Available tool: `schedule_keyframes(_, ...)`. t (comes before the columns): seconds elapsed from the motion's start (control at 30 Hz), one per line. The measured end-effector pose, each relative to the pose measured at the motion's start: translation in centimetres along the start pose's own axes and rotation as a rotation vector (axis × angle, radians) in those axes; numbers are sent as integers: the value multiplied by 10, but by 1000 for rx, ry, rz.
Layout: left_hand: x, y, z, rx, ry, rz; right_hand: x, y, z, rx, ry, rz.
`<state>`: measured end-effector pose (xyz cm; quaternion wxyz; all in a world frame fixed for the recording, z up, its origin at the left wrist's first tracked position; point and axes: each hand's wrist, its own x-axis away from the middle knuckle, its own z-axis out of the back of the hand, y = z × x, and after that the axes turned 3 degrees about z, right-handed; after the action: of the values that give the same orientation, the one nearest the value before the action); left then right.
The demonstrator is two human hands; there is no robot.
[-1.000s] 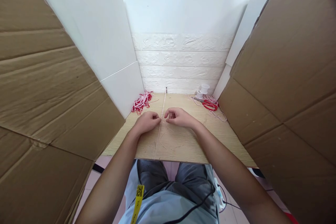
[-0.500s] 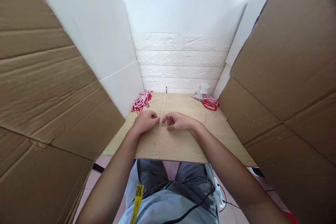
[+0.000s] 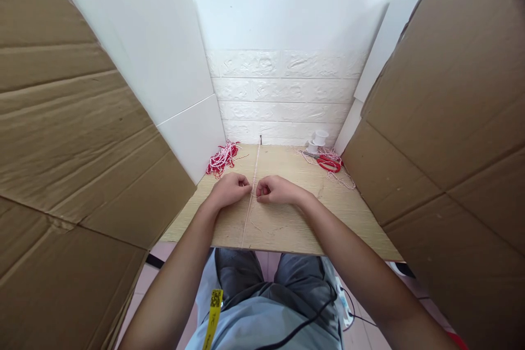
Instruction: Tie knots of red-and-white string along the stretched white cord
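white cord (image 3: 248,219) runs from the hook (image 3: 261,138) at the wall down the wooden board (image 3: 295,229), passing between the two hands. the left hand (image 3: 232,188) is curled, fingertips pinched beside the cord; the right hand (image 3: 279,190) is loosely curled just across it, and whether either grips a strand i cannot tell.

Bright, soft light; faint shadows; edges stretched.
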<state>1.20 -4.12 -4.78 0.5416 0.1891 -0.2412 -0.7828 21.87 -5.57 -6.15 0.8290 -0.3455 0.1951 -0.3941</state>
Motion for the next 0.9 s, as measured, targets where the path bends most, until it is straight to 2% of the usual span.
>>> schedule_keyframes(0.23, -1, 0, 1, 0, -11, 18, -2, -1, -4, 83, 21, 2)
schedule_keyframes(0.47, 0, -1, 2, 39, -38, 10, -2, -4, -6, 228, 109, -21)
schedule_keyframes(0.9, 3, 2, 3, 127, -130, -61, -5, -3, -9, 224, 182, -15)
